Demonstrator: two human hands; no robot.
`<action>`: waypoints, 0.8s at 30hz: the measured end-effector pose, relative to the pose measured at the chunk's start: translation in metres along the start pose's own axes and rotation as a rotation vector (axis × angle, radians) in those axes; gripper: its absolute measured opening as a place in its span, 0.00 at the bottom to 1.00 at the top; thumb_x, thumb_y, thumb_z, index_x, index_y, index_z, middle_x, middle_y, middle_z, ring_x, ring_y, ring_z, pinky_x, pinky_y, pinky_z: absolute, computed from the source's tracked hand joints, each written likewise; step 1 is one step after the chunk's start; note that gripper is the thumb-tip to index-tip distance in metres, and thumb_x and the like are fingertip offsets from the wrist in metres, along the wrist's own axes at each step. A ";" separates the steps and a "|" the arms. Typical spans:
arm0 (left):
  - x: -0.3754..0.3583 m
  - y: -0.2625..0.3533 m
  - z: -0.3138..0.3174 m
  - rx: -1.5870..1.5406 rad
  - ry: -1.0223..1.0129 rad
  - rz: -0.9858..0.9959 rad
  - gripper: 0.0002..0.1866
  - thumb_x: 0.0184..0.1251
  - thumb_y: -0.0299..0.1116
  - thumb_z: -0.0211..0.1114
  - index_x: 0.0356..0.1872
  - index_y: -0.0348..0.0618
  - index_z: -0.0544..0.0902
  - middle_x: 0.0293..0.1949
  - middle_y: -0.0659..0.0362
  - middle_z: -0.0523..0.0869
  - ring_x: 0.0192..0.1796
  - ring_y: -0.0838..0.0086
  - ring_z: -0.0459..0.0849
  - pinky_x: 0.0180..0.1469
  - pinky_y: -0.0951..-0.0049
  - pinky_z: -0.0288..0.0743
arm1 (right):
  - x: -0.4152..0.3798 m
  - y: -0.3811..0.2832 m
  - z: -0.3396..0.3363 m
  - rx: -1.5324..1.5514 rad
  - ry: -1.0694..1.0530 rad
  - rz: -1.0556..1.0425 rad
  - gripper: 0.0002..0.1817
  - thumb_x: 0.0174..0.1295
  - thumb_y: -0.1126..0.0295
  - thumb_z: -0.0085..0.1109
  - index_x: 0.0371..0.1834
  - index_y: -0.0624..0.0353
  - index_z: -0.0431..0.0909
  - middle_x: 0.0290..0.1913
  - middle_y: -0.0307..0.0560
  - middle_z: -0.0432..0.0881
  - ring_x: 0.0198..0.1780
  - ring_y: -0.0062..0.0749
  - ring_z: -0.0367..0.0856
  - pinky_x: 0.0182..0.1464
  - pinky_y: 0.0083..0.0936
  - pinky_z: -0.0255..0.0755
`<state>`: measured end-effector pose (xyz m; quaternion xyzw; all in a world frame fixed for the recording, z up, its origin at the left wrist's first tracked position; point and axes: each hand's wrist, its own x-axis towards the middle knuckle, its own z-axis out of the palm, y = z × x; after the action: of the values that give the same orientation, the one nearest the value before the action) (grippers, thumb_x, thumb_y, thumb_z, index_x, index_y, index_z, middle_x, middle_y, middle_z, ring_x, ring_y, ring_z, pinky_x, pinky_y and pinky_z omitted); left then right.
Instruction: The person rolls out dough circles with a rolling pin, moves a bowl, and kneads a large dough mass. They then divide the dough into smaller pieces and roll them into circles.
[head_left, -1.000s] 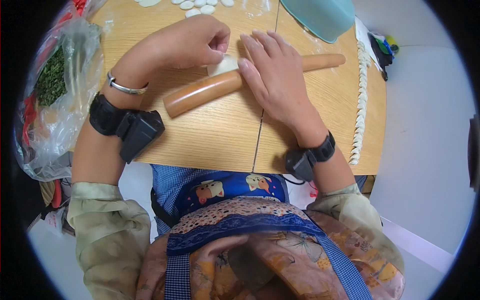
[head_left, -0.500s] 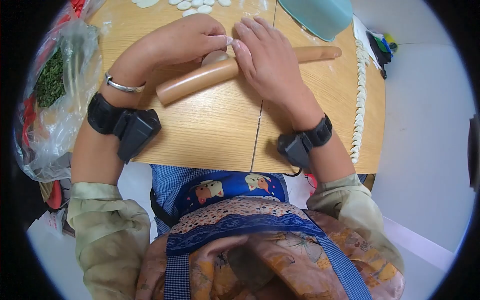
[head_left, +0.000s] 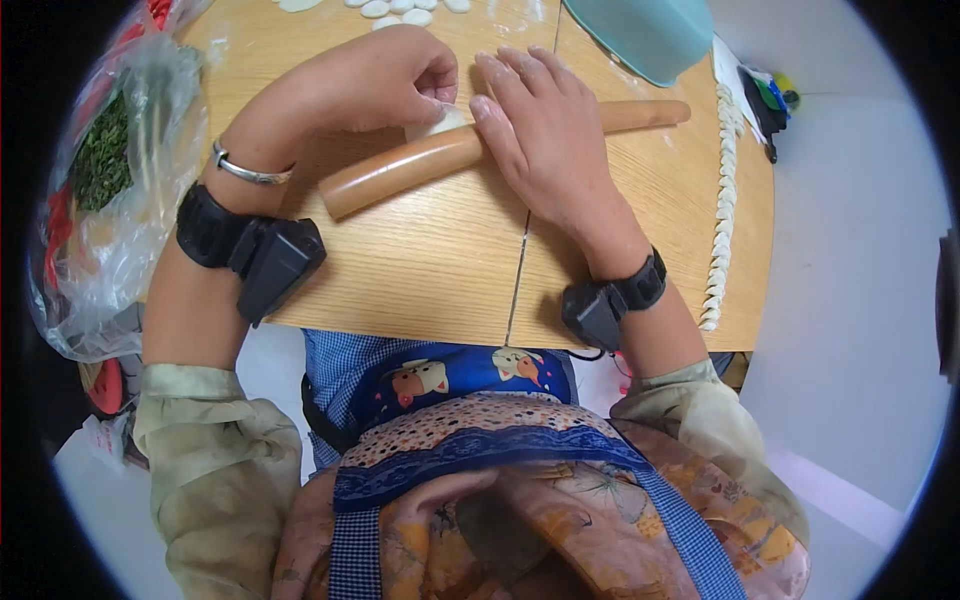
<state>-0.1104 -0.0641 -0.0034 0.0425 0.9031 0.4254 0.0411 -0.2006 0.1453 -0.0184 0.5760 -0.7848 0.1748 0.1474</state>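
Note:
My left hand (head_left: 405, 80) is closed, its fingers curled and its thumb at the edge of a small round of white dough (head_left: 437, 122). The dough lies on the wooden table behind a rolling pin (head_left: 400, 172), which hides its near side. Across the pin rests my right hand (head_left: 540, 130), palm down, with its floury fingers stretched out past the far side. The pin slants from the near left to the far right, and its left end sticks out in front of my left hand.
Several flat dough rounds (head_left: 416, 17) lie at the far edge of view. A pale blue bowl (head_left: 650, 40) stands at the back right. A long row of overlapping dough pieces (head_left: 721, 220) runs along the table's right side. Plastic bags with chopped greens (head_left: 103, 155) sit at the left.
My left fingers have drawn slightly away from my right thumb, so more of the dough round shows. My right hand and the rolling pin have shifted slightly toward me.

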 end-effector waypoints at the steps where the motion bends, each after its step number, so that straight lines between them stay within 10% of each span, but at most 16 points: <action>1: 0.000 0.001 -0.001 0.001 -0.001 0.002 0.06 0.63 0.28 0.65 0.35 0.34 0.82 0.27 0.62 0.81 0.32 0.79 0.75 0.35 0.73 0.71 | -0.006 -0.003 -0.005 -0.001 0.001 0.001 0.25 0.74 0.54 0.50 0.64 0.59 0.78 0.63 0.58 0.80 0.68 0.60 0.72 0.69 0.54 0.62; 10: -0.005 0.003 -0.004 -0.159 -0.058 -0.084 0.08 0.67 0.30 0.64 0.41 0.35 0.82 0.27 0.64 0.81 0.28 0.83 0.78 0.29 0.78 0.72 | -0.030 -0.015 -0.022 0.002 -0.094 0.073 0.27 0.75 0.53 0.49 0.67 0.60 0.76 0.69 0.57 0.76 0.74 0.58 0.67 0.76 0.59 0.53; 24: -0.001 -0.006 -0.005 -0.073 0.026 -0.009 0.10 0.69 0.31 0.66 0.40 0.30 0.83 0.29 0.61 0.83 0.35 0.79 0.77 0.40 0.74 0.73 | 0.037 0.013 0.021 0.018 -0.019 0.006 0.22 0.75 0.52 0.48 0.56 0.57 0.81 0.63 0.55 0.81 0.70 0.55 0.73 0.68 0.54 0.66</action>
<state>-0.1097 -0.0722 -0.0051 0.0311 0.8876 0.4583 0.0328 -0.2248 0.1076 -0.0226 0.5766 -0.7863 0.1770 0.1341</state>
